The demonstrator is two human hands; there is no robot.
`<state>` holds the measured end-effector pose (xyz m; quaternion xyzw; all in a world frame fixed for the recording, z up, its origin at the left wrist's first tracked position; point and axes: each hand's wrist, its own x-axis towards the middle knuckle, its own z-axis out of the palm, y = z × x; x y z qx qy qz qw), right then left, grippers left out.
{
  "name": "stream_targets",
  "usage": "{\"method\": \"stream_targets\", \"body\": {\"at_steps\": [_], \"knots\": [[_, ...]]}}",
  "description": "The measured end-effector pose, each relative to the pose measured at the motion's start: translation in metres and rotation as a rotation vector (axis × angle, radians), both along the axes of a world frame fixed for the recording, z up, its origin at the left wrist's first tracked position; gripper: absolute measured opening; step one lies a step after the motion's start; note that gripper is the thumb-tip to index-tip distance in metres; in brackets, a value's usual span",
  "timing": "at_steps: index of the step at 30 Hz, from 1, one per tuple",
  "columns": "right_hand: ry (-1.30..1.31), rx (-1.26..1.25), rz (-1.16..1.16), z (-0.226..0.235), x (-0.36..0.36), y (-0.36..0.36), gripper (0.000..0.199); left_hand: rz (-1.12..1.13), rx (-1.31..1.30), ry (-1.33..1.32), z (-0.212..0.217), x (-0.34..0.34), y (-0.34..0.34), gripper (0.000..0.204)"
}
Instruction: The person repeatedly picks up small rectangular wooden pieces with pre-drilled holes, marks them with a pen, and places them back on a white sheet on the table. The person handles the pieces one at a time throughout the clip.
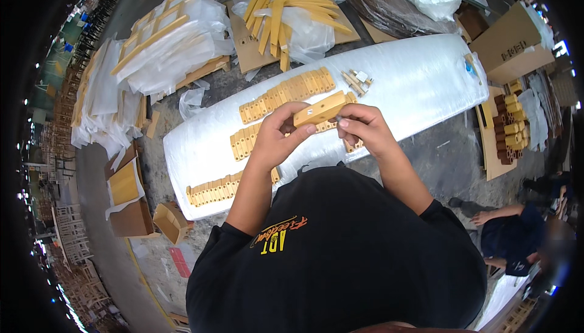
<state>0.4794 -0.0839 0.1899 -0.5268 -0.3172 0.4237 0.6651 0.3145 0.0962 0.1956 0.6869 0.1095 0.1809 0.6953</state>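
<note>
Between my two hands is a yellowish wooden block [320,109] with drilled holes and a small white label on its face. My left hand [281,133] grips its left end, thumb in front and fingers behind. At its right end my right hand [366,127] has thumb and fingers closed on the block. Below and behind them, rows of similar wooden blocks [287,91] lie on a table covered in white wrap [213,141]. Another row of blocks [214,190] lies at the near left. My hands partly hide the middle row [244,142].
Small metal-and-wood pieces [356,82] lie right of the far row. Beyond the table are wrapped wooden frames [176,35] and a pile of yellow slats [289,13]. Cardboard boxes [514,44] stand at right, near stacked blocks [512,120]. Another person [517,232] is at lower right.
</note>
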Motion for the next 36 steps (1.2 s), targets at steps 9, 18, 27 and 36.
{"method": "stream_targets", "body": {"at_steps": [9, 18, 27, 36], "knots": [[0.149, -0.016, 0.126, 0.023, -0.012, 0.004, 0.026, 0.125, -0.341, -0.302, -0.016, 0.010, -0.013, 0.032], [-0.286, -0.194, -0.033, 0.006, -0.042, 0.025, 0.015, 0.083, -0.806, -0.169, -0.009, 0.017, -0.015, 0.055], [-0.031, -0.266, 0.050, 0.008, -0.040, 0.022, 0.022, 0.074, -0.493, -0.222, -0.033, 0.017, -0.024, 0.035], [-0.071, -0.119, 0.043, 0.001, -0.031, 0.007, 0.019, 0.024, -0.220, -0.327, -0.016, 0.017, -0.025, 0.032]]}}
